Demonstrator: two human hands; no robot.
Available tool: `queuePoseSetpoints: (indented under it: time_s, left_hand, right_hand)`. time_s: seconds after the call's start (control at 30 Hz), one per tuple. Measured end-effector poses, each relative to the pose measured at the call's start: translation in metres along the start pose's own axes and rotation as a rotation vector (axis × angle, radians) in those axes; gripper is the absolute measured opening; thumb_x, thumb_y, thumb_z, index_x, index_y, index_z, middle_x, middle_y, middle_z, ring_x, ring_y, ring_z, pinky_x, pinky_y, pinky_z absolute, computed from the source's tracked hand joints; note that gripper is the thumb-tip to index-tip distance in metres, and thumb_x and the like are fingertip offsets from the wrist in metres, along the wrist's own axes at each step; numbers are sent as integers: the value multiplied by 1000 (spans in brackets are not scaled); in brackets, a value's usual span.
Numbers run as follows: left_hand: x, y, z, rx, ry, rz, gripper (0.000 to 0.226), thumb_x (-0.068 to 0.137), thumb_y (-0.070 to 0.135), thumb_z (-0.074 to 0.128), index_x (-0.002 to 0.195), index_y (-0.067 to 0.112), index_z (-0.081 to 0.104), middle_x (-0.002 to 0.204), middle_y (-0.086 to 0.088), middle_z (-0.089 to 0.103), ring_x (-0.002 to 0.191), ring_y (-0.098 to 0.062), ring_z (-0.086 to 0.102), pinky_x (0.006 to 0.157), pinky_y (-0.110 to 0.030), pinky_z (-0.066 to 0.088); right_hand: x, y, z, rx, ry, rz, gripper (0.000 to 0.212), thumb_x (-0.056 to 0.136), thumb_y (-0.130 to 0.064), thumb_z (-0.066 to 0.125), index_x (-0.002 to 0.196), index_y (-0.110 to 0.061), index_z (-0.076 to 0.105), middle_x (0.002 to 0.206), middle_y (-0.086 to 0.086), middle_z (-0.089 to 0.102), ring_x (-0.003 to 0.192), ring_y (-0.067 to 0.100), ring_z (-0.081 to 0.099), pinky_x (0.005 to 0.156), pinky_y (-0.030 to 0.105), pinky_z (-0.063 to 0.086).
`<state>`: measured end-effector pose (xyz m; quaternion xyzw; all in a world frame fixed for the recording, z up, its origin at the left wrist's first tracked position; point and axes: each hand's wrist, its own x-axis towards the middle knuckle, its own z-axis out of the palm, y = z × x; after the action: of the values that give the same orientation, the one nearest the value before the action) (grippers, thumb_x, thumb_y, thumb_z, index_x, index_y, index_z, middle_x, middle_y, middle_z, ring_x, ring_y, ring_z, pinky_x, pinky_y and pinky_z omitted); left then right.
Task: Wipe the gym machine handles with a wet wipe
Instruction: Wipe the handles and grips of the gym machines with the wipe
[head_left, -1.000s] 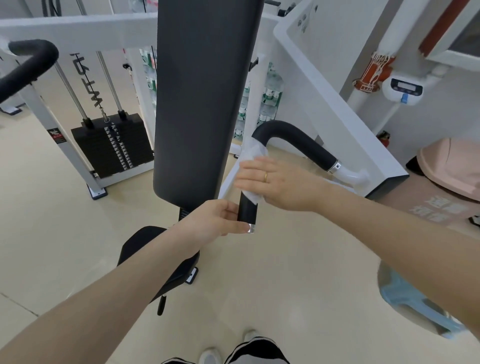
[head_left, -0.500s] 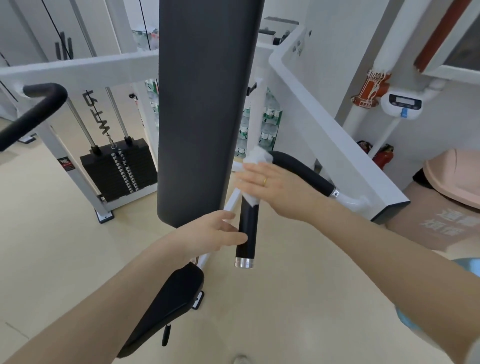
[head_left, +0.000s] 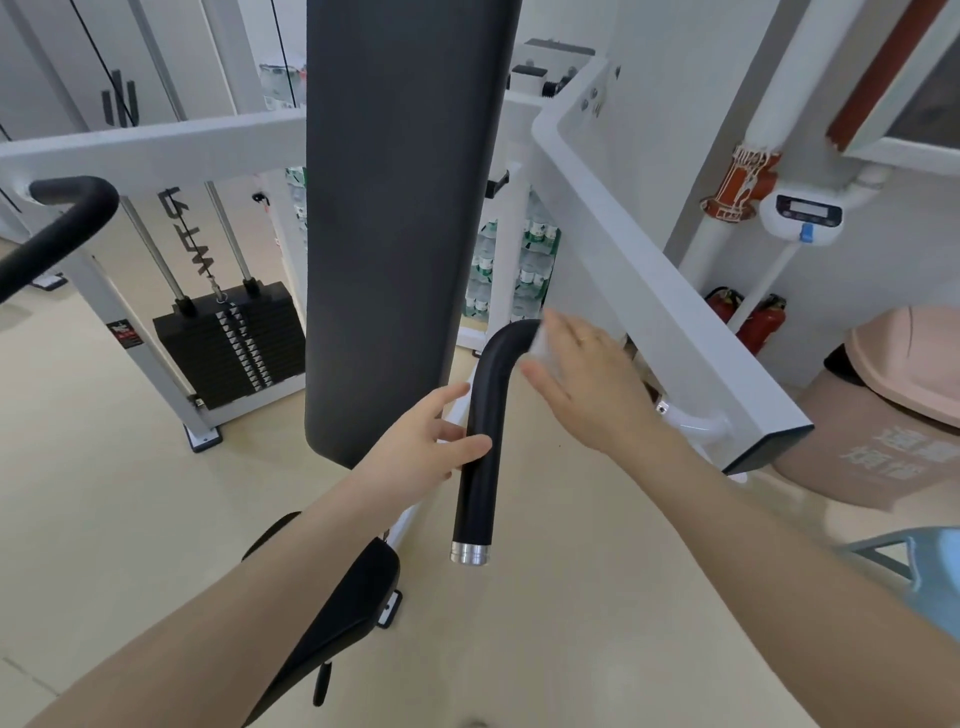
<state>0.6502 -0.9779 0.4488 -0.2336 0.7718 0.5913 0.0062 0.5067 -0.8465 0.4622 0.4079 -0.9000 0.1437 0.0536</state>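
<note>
A black curved machine handle (head_left: 485, 431) with a silver end cap hangs in the middle, right of the tall black back pad. My left hand (head_left: 421, 441) holds the straight lower part of this handle from the left, thumb across its front. My right hand (head_left: 587, 384) lies over the upper sloping part of the handle, just past the bend, pressing a white wet wipe (head_left: 540, 340) against it. Only a small edge of the wipe shows beside my fingers. A second black handle (head_left: 57, 228) curves at the far left.
The black back pad (head_left: 400, 208) and the seat (head_left: 332, 618) stand in front of me. A white frame arm (head_left: 665, 291) slopes down at the right, a weight stack (head_left: 234, 343) sits at the left. A pink bin (head_left: 904, 384) and a blue stool (head_left: 930, 566) are at the right.
My right hand has slid the wipe from the straight part up around the bend onto the sloping part. My left hand has stayed on the lower handle while the view tilted upward.
</note>
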Motion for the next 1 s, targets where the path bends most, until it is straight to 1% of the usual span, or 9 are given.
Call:
queuePoseSetpoints:
  time_s: [0.07,0.17,0.27,0.37,0.5,0.7,0.83,0.9,1.0]
  left_hand:
    - [1,2,0,2,-7,6,60,86,24,63,137,36,34,96,8,69,90,-6,63,80,-24,48]
    - [2,2,1,7,-2,-1,58,86,24,62,136,37,35,96,8,69,86,-6,64,75,-23,48]
    - [3,1,0,4,-12,-10,57,87,24,62,136,36,36,98,8,69,85,-8,65,74,-25,48]
    - [5,1,-1,4,-22,-18,55,87,22,62,134,36,38,94,10,71,83,-9,66,76,-28,50]
    - [8,2,-1,1,-21,-47,53,85,20,64,131,34,40,94,5,71,86,-17,68,87,-38,54]
    - [11,1,0,12,-24,-53,50,85,19,64,125,36,41,95,0,71,90,-25,67,87,-42,54]
    - [14,-2,-1,-31,-24,-51,46,84,15,65,117,38,44,91,-5,73,88,-32,66,88,-48,51]
    - [16,-2,-1,-45,-31,-44,43,83,12,65,110,40,46,88,-4,74,87,-31,66,88,-45,51]
    - [16,-3,-2,-42,-37,-17,42,83,12,65,102,45,48,86,1,74,85,-23,70,84,-36,55]
  right_hand:
    - [12,-21,2,8,43,-123,63,93,-46,20,142,-10,34,146,9,39,136,25,31,111,35,21]
    - [23,-22,3,101,85,-166,43,100,-33,30,133,-14,50,138,4,51,131,20,41,109,33,28]
    - [8,9,0,222,150,-27,35,97,-22,45,131,-21,53,132,0,56,122,19,50,95,27,37]
    - [-20,36,-4,196,182,178,35,94,-27,51,129,-24,54,110,6,66,102,28,58,78,35,45]
    - [-16,32,0,-8,123,154,38,94,-25,48,131,-18,47,115,5,62,99,29,56,66,30,34]
    - [-4,21,2,-69,112,62,44,96,-23,45,139,-17,36,132,1,53,108,26,54,69,31,34]
    - [-33,43,6,-112,104,198,35,95,-30,46,126,-14,45,113,7,61,99,26,56,73,34,42]
    - [-35,45,8,-108,105,216,31,95,-27,47,121,-9,48,108,12,62,96,29,56,76,36,41]
    - [-17,31,11,-59,110,135,39,96,-18,46,133,-8,40,123,11,56,109,30,52,83,34,37]
